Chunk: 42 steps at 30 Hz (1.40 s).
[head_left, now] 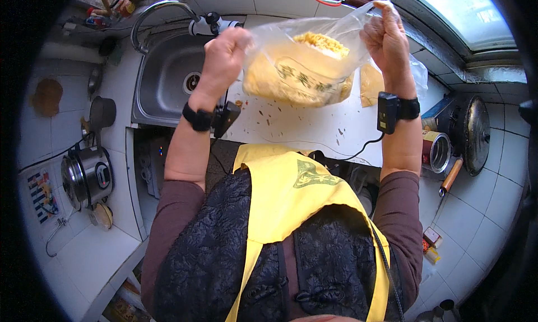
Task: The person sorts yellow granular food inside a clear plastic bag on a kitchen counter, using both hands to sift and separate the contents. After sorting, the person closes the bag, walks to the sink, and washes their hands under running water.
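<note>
Left hand [227,56] and right hand [385,39] share one clear bag [297,78]!

Both sets of fingers are clamped, and from my remote seat I count one grip apiece: the left fingers curl tight on the bag's upper left edge, the right ones squeeze its upper right corner, drawn up to a point and higher than the left. Between them hangs the bag, over the white desk [297,133], one load of yellow contents [325,43] inside, crinkled at the top; whether its underside touches down, I cannot tell from here.

Out to the wrists: two black wristbands [197,118], two black boxes [388,112], one of each per arm. On the desk, one flat tan piece [369,85] just right of the bag, one crumpled clear plastic [419,73] beyond it, and dark specks, too many for me to count!

Wider now: on the left, one steel sink [162,84] and one curved tap [162,5], then one small saucepan [102,112] and one silver cooker [88,176]. Over on the right, one tin [436,152] and one round lid [475,136]. Nearest my camera, one yellow apron [274,201].
</note>
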Motion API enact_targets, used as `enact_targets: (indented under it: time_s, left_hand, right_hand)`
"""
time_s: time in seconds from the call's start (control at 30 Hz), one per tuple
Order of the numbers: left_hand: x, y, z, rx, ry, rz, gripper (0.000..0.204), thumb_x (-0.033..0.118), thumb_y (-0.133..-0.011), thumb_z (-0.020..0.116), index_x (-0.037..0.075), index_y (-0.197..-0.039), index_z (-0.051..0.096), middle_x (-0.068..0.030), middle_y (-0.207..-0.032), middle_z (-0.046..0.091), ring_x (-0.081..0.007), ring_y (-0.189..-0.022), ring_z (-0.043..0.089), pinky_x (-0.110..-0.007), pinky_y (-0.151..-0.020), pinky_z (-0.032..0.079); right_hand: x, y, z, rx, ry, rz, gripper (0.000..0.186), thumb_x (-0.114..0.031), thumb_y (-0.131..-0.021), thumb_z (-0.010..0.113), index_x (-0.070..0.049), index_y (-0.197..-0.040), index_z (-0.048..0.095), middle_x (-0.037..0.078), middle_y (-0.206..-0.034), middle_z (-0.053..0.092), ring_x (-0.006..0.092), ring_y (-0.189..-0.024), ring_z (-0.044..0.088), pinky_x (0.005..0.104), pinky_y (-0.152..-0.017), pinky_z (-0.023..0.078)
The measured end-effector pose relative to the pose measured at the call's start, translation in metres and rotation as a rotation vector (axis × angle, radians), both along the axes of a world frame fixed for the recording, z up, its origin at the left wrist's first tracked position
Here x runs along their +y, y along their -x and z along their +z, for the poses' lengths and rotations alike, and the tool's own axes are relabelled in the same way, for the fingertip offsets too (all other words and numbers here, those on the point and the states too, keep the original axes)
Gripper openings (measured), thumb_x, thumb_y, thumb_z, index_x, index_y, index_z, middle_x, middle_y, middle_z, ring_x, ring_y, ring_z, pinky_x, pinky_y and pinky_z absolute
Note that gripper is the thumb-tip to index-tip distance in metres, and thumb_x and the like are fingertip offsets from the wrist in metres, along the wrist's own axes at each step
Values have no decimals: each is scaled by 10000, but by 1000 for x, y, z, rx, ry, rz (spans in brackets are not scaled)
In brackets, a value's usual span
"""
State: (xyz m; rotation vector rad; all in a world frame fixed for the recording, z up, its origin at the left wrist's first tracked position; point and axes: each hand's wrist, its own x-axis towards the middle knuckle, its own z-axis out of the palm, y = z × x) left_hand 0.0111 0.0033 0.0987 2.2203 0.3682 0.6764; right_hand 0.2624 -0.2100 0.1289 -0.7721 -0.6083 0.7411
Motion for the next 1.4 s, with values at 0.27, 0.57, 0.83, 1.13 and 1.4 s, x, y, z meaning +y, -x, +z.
enact_targets:
  time_s: [0.27, 0.57, 0.83, 1.13, 1.4]
  left_hand:
    - [49, -73, -23, -211, 212, 66, 158, 129, -934, 532, 9, -1008, 603, -73, -870, 601, -181, -838, 571, -287, -803, 445]
    - [86, -41, -98, 76, 257, 181, 402, 145, -916, 583, -1, -1284, 515, -108, -1208, 582, -184, -1109, 542, -298, -977, 410]
    - [54, 57, -154, 328, 658, 195, 273, 137, -924, 582, 3, -1162, 594, -35, -1026, 634, -104, -911, 566, -241, -798, 450]
    - [0, 106, -183, 388, 11, 183, 424, 10, -764, 611, 6, -1187, 577, -171, -1135, 561, -311, -1001, 573, -365, -872, 480]
    - [-30, 112, -201, 453, -40, 227, 500, -36, -729, 597, 20, -1224, 553, -156, -1181, 508, -352, -1106, 473, -407, -958, 411]
  right_hand:
    - [-11, -1, -19, -24, 6, -123, 251, -247, -1021, 438, -71, -1108, 593, -46, -625, 370, 68, -550, 323, 238, -520, 309]
    - [-21, 9, -97, 34, 681, -428, 433, -355, -961, 542, -17, -1229, 508, 51, -897, 589, 133, -785, 564, 283, -706, 485]
    - [-79, 49, -205, -736, 1237, -321, 362, -142, -894, 557, 23, -1216, 552, 190, -1139, 597, 301, -1024, 591, 383, -922, 471]
    - [-56, 70, -251, -1394, 1298, -456, 127, 1, -785, 541, 2, -901, 594, 197, -960, 579, 376, -941, 550, 442, -808, 482]
    - [7, 152, -251, -1242, 871, -186, 28, -10, -769, 552, -29, -787, 560, 196, -818, 553, 402, -803, 555, 469, -688, 477]
